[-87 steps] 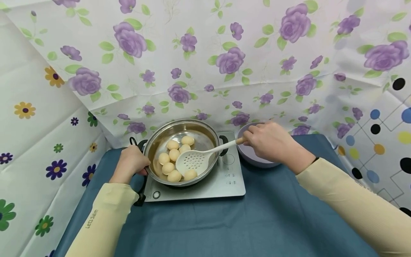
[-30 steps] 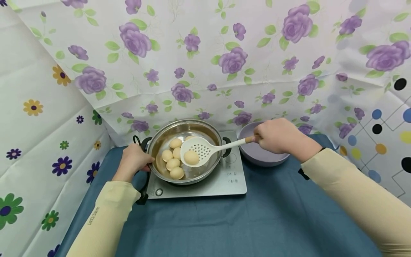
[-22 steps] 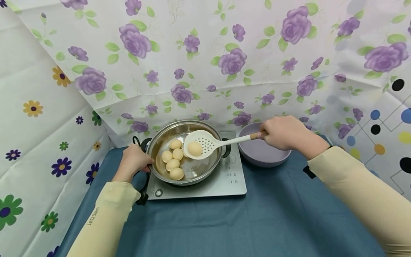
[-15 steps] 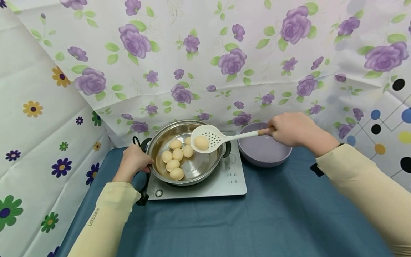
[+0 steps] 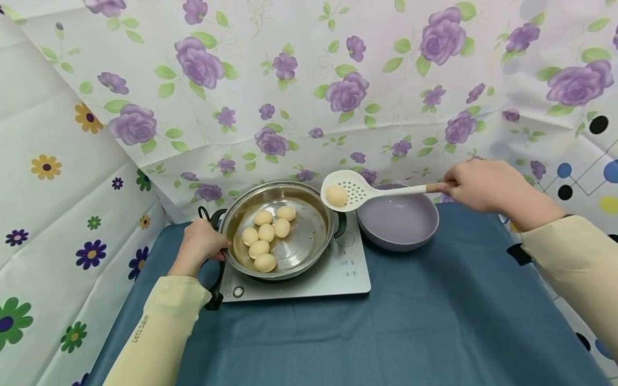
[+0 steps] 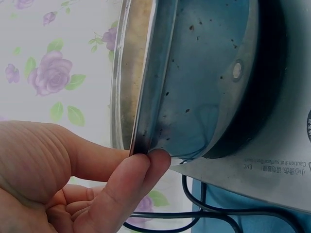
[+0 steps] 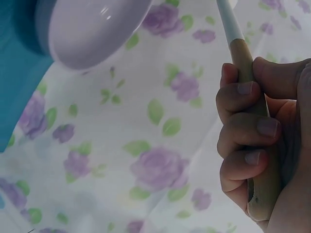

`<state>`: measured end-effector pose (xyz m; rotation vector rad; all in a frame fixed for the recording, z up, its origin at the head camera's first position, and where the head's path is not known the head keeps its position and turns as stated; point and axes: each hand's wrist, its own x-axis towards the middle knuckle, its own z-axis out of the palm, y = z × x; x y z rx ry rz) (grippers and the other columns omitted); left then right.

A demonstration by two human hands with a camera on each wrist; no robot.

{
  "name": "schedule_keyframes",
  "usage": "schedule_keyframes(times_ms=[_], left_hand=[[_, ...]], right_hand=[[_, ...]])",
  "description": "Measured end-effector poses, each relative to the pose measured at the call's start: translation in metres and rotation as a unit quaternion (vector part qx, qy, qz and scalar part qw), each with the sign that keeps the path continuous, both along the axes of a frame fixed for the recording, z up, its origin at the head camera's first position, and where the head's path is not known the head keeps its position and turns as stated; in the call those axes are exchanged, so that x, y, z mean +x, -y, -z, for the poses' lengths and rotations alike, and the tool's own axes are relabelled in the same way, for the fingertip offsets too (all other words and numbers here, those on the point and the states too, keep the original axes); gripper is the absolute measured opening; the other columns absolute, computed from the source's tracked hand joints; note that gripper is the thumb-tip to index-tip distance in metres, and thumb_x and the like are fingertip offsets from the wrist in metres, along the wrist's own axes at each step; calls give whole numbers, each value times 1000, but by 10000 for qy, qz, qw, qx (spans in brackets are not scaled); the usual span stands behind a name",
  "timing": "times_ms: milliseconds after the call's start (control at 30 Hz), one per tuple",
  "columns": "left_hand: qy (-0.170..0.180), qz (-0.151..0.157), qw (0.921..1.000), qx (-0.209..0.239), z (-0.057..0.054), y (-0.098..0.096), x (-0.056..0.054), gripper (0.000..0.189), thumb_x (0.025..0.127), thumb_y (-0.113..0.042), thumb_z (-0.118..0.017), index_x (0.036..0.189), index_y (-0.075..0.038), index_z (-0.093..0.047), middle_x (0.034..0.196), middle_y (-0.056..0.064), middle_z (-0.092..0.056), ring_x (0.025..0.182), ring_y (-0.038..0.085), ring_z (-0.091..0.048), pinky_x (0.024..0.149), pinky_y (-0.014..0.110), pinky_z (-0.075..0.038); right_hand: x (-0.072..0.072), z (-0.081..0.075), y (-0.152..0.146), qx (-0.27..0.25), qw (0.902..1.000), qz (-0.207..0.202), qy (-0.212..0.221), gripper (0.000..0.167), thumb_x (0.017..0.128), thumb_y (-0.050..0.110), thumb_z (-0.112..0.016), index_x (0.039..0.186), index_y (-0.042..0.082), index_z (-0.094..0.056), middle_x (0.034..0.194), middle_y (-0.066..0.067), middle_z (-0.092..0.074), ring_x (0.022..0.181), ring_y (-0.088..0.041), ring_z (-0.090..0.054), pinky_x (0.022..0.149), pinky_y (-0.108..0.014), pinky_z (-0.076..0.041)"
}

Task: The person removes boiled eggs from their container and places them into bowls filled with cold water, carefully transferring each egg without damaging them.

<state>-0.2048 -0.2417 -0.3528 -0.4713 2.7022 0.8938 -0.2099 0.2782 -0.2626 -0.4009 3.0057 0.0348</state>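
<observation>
My left hand (image 5: pixel 199 242) pinches the rim of the steel pan (image 5: pixel 309 244) between thumb and fingers; the left wrist view shows the thumb inside and fingertips outside the rim. Several light-brown eggs (image 5: pixel 266 232) lie in the pan's left half. My right hand (image 5: pixel 487 185) grips the wooden handle (image 7: pixel 265 160) of a white slotted skimmer (image 5: pixel 357 188), fingers wrapped round it. One egg (image 5: pixel 336 195) rests in the skimmer's head, raised above the pan's right rim. Below the skimmer's handle stands a purple bowl (image 5: pixel 398 220) with no egg visible inside.
The pan stands on a silver induction cooker (image 5: pixel 338 281) on a blue cloth (image 5: pixel 314 338). A black cord (image 6: pixel 214 212) runs beside the cooker's left side. Flowered sheets (image 5: pixel 309 80) hang behind and at the sides.
The skimmer has scooped one egg, risen out of the pan and moved right toward the bowl with my right hand. My left hand stays at the pan's rim.
</observation>
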Motion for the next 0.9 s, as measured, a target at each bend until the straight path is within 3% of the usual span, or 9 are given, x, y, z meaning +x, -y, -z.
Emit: schedule_keyframes(times_ms=[133, 333, 567, 900], left_hand=[[-31, 10, 10000, -40, 1, 0, 0, 21, 81, -11, -64, 90, 8, -66, 57, 12, -67, 49, 17, -67, 54, 33, -55], [-29, 44, 10000, -52, 1, 0, 0, 21, 81, -11, -63, 90, 8, -66, 67, 18, -70, 49, 17, -66, 53, 33, -55], [-33, 42, 9999, -86, 1, 0, -1, 20, 81, -12, -64, 88, 7, -67, 60, 13, -68, 49, 17, -66, 54, 33, -55], [-45, 28, 10000, -78, 1, -1, 0, 20, 81, -12, -64, 88, 6, -67, 58, 12, -67, 49, 17, -66, 54, 33, -55]], right_hand=[[0, 2, -20, 42, 9999, 134, -27, 38, 94, 49, -43, 91, 22, -69, 65, 1, -55, 54, -17, -45, 50, -33, -30], [3, 11, -48, -58, 9989, 436, 182, 57, 91, 63, -33, 90, 20, -70, 68, -1, -59, 54, -17, -49, 51, -33, -32], [2, 24, -71, 51, 9982, 517, 297, 43, 94, 46, -44, 103, 13, -70, 79, 1, -66, 61, -16, -53, 52, -36, -37], [2, 37, -83, 152, 9975, 588, 373, 38, 96, 38, -43, 105, 11, -68, 64, 2, -59, 55, -18, -49, 47, -35, -32]])
